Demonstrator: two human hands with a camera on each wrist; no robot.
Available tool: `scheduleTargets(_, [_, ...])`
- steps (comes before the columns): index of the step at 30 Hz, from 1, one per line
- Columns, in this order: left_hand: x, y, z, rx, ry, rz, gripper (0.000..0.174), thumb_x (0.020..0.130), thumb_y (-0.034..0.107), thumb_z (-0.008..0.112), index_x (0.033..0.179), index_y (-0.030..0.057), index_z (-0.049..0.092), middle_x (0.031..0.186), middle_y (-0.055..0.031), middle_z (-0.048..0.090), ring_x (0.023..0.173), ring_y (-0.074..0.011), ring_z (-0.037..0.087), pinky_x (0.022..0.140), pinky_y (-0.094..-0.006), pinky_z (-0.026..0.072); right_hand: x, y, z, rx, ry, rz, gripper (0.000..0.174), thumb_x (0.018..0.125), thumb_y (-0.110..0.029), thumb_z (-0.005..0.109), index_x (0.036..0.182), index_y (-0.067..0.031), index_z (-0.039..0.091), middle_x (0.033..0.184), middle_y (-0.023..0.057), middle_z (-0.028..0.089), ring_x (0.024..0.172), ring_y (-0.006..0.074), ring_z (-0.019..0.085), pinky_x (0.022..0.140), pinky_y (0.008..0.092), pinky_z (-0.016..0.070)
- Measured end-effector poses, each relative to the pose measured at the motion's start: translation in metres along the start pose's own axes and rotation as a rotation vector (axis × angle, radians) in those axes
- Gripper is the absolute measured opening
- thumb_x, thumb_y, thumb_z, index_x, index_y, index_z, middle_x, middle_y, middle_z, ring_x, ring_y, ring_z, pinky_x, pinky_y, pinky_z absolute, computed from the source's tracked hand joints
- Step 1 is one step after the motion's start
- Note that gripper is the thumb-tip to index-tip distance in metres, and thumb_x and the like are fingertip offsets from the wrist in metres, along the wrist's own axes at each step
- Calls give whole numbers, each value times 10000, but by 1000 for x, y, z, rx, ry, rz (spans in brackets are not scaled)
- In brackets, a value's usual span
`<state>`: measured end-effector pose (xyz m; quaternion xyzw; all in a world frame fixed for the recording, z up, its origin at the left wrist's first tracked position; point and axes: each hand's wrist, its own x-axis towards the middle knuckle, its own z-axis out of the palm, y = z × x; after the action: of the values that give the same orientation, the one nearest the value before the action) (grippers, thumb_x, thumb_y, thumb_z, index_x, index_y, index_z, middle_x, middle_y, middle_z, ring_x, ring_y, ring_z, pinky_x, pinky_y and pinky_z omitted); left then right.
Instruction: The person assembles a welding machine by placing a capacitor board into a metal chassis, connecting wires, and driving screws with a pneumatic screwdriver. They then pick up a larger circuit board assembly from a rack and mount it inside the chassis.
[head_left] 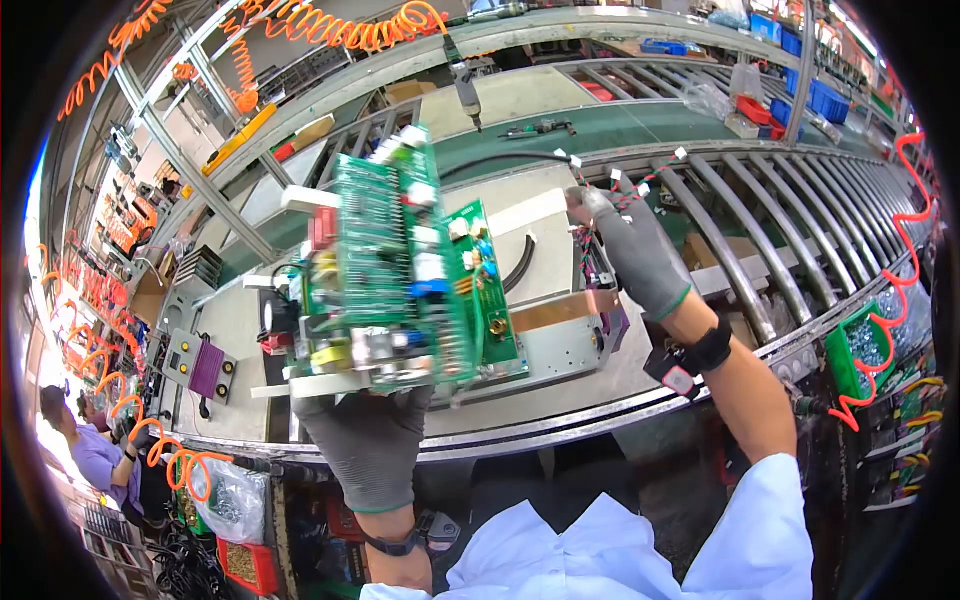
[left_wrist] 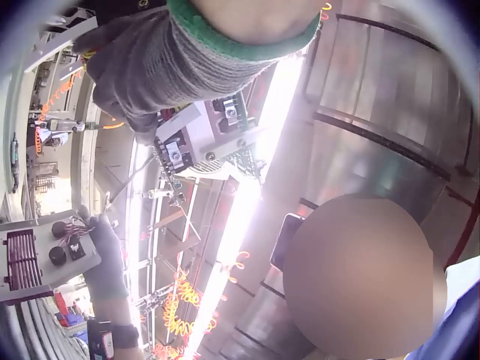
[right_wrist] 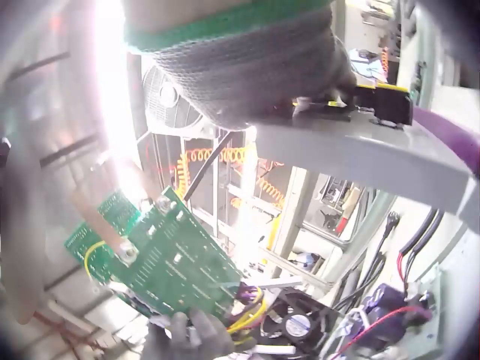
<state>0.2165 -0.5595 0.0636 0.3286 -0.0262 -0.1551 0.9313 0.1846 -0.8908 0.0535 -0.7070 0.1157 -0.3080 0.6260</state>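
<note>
Left hand (head_left: 368, 450): gloved, fingers wrapped round the bottom edge of the big board (head_left: 385, 265). My guess is it's down there so nothing presses on the parts.
Big board: green and packed with components. It's lifted up off the bench and tipped nearly upright, hanging in the air over the left half of the metal case (head_left: 560, 355).
Right hand (head_left: 640, 255): also gloved, curled round the wire bundle (head_left: 610, 190) over the case's far right corner.
Wire bundle: red and black twisted leads with white plugs, pulled up and off to the side. It looks like that's to keep them clear of the board.
Metal case: sits on the bench with a small board (head_left: 487, 285) and a copper strip (head_left: 565, 308) inside.
Around: rollers (head_left: 800, 230) to the right and a screwdriver (head_left: 466, 90) dangling overhead.
</note>
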Motion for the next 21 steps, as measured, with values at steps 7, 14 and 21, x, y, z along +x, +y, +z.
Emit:
scheduleTargets(7, [-1,-9,9,120,-11,-19,855,908,710,554,1441,46,481,1329,-162,589,1142,-316,621,919,-519,598,4,24,9,270,167,-23,372,1068,-326,528,1154,-11,707,875,-10,659,661,39,549,574,218,471])
scheduleTargets(14, [5,-31,22,272,51,43,736,924,664,585,1407,112,535,1358,-129,582,1189,-313,601,867,-480,592,1,18,10,340,215,-17,326,1064,-288,536,940,-30,691,1049,60,710,750,61,592,634,238,500])
scheduleTargets(21, [11,-66,16,292,123,29,702,893,491,756,1425,166,434,1289,-62,571,1100,-215,627,789,-386,588,11,32,9,323,251,28,343,1062,-281,541,1102,-9,747,791,-50,629,680,26,450,619,215,358])
